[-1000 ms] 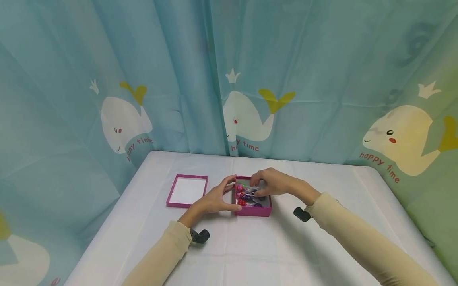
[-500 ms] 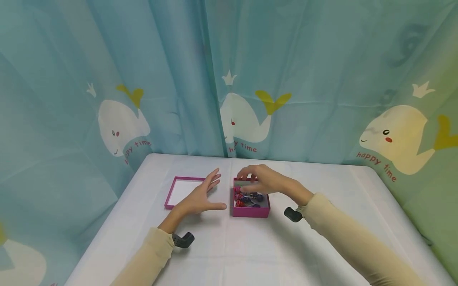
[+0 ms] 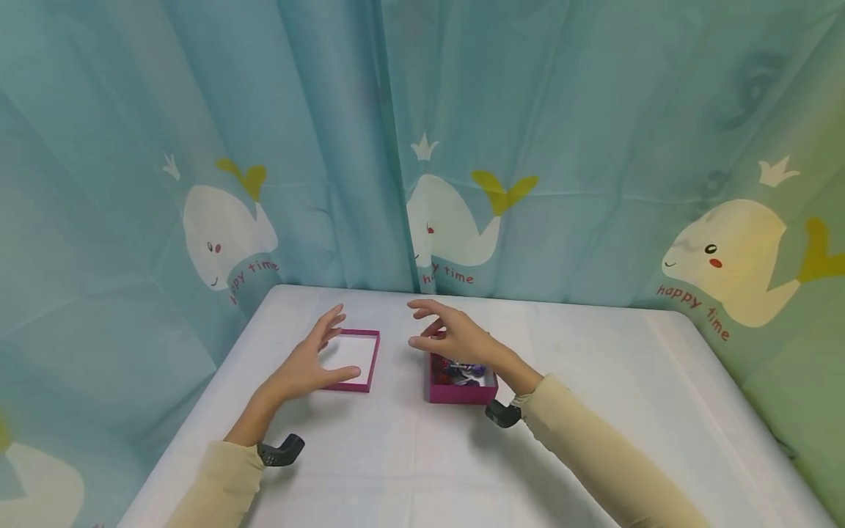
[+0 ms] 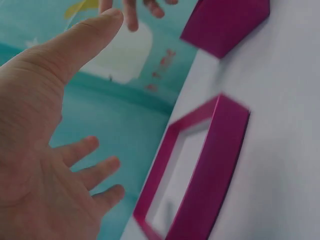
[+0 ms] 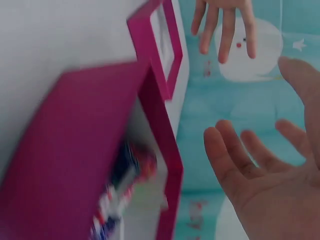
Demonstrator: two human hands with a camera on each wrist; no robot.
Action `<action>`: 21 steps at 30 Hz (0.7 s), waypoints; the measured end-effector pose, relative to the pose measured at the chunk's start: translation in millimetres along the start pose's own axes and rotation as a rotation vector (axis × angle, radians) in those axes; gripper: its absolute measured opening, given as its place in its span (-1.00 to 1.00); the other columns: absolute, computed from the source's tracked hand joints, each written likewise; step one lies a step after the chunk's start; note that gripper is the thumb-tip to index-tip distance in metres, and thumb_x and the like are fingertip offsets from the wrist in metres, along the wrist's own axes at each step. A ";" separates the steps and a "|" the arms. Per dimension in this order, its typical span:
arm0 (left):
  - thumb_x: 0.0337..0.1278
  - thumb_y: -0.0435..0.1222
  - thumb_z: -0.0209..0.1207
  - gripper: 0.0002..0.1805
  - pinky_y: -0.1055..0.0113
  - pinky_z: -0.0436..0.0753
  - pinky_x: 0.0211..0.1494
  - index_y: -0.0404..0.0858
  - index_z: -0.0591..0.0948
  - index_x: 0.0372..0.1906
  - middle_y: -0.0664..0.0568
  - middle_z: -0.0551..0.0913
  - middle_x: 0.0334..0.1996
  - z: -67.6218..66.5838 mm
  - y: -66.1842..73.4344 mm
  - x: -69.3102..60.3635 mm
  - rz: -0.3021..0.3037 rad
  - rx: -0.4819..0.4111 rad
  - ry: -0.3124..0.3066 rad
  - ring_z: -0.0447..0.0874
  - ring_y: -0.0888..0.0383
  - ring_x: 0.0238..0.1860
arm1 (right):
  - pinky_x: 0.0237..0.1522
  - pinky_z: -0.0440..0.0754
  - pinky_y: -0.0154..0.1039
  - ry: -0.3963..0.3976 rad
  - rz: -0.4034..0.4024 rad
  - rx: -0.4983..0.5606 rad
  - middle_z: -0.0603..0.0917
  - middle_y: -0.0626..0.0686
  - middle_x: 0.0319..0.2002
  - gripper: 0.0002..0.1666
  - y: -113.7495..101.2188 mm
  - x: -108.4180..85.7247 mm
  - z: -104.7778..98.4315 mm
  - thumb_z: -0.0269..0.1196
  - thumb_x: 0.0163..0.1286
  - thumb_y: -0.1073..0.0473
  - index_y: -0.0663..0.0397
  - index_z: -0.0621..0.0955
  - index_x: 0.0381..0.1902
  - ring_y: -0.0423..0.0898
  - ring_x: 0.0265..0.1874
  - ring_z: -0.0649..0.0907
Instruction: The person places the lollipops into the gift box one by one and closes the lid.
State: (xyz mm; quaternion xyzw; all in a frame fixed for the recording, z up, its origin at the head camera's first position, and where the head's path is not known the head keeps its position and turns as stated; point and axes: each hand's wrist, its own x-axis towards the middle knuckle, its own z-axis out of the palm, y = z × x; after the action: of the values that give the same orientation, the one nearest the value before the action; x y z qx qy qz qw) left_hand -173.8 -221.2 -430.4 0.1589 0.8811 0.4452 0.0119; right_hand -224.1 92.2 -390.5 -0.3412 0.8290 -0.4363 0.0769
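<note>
My left hand (image 3: 300,370) hovers over the left part of the shallow magenta box lid (image 3: 374,364), fingers spread and holding nothing. The lid lies with its white inside facing up. To its right stands a magenta box (image 3: 462,395) without a cover. Wrapped lollipops (image 3: 467,368) in red and dark purple wrappers lie in it, blurred in the right wrist view. Above the box's back left part is my right hand (image 3: 458,339), its fingers loosely bent with nothing between them; it hides some of the box. Neither hand touches the lid or box.
A white cloth (image 3: 422,447) covers the table. A blue-green curtain (image 3: 343,147) with printed whales hangs right behind the table and along its sides. Each wrist carries a small black camera mount (image 3: 282,450).
My left hand has let go of the box's left side and moved left over the lid. My right hand has risen out of the lollipops and shifted left. Box and lid stay put.
</note>
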 end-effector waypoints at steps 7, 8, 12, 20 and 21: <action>0.08 -0.12 0.50 0.25 -0.34 0.28 0.42 -0.06 -0.14 0.67 -0.31 0.01 0.61 -21.9 -17.2 -13.9 -0.059 0.029 0.033 0.11 -0.43 0.52 | 0.06 0.73 -0.04 0.048 0.135 0.188 0.46 0.14 0.41 -0.10 -8.8 8.7 33.6 0.41 0.40 0.01 -0.19 0.25 0.58 -0.01 0.12 0.71; 0.08 -0.13 0.50 0.26 -0.34 0.27 0.42 -0.06 -0.16 0.67 -0.32 -0.01 0.61 -23.9 -19.6 -14.9 -0.064 0.017 0.028 0.10 -0.44 0.52 | 0.07 0.72 -0.01 0.056 0.153 0.213 0.44 0.14 0.42 -0.09 -10.0 9.9 38.1 0.40 0.41 0.01 -0.20 0.23 0.59 0.02 0.14 0.69; 0.09 -0.20 0.50 0.28 -0.32 0.25 0.44 -0.06 -0.21 0.67 -0.37 -0.04 0.60 -27.8 -28.2 -15.9 -0.094 -0.044 0.008 0.07 -0.46 0.52 | 0.18 0.65 0.10 0.083 0.246 0.336 0.40 0.15 0.46 -0.07 -12.8 13.8 56.6 0.41 0.40 0.00 -0.26 0.21 0.59 0.09 0.22 0.63; 0.03 -0.19 0.55 0.35 -0.26 0.39 0.37 -0.03 -0.24 0.66 -0.42 -0.03 0.58 -28.2 -48.0 -15.0 -0.170 -0.091 -0.038 0.18 -0.47 0.48 | 0.32 0.51 0.17 0.122 0.393 0.461 0.34 0.27 0.49 -0.03 -9.3 18.3 96.4 0.42 0.38 0.00 -0.13 0.19 0.61 0.23 0.34 0.52; 0.02 -0.19 0.55 0.35 -0.26 0.39 0.37 -0.05 -0.24 0.66 -0.43 -0.02 0.58 -28.1 -50.3 -15.0 -0.172 -0.097 -0.046 0.20 -0.47 0.47 | 0.31 0.53 0.16 0.132 0.410 0.470 0.35 0.28 0.48 -0.03 -8.6 18.7 100.6 0.42 0.38 0.01 -0.10 0.19 0.61 0.24 0.33 0.53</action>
State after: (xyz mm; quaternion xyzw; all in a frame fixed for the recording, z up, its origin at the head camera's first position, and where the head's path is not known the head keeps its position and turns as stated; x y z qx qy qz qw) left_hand -177.7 -275.3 -455.0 0.0919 0.8684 0.4809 0.0782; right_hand -191.1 9.6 -441.8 -0.1108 0.7603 -0.6124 0.1861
